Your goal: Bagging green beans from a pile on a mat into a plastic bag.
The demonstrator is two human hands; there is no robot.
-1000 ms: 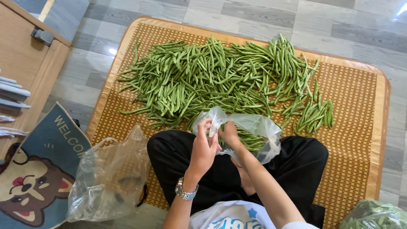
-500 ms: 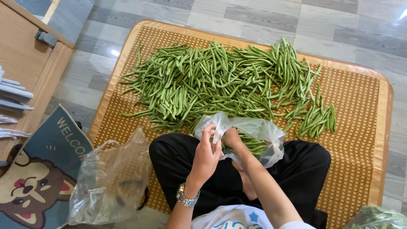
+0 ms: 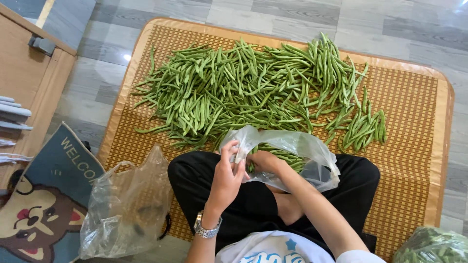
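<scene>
- Right now a clear plastic bag (image 3: pixel 287 151) sits in the person's lap, at about six o'clock from the bean heap, with a clutch of green beans already inside it.
- Both hands meet at the bag's mouth: the left hand (image 3: pixel 226 178), a metal watch (image 3: pixel 206 227) on its wrist, has its fingers pinched together on the film at the rim.
- Just beside it, the right hand (image 3: pixel 265 160) reaches into the opening; its fingertips are hidden by the plastic and beans, so I cannot tell whether they grip anything.
- As a judgement, the step in hand is loading or settling beans in the bag; the next move calls for keeping the mouth spread so that nothing spills.
- Outward, at twelve o'clock, a broad heap of loose beans (image 3: pixel 243 90) covers the woven mat (image 3: pixel 414 146).
- At nine o'clock from the lap, a second, nearly empty clear bag (image 3: pixel 126 204) slumps on the mat's edge, touching a doormat (image 3: pixel 44 204).
- At four o'clock, another bag of greens (image 3: pixel 431 246) shows in the corner.
</scene>
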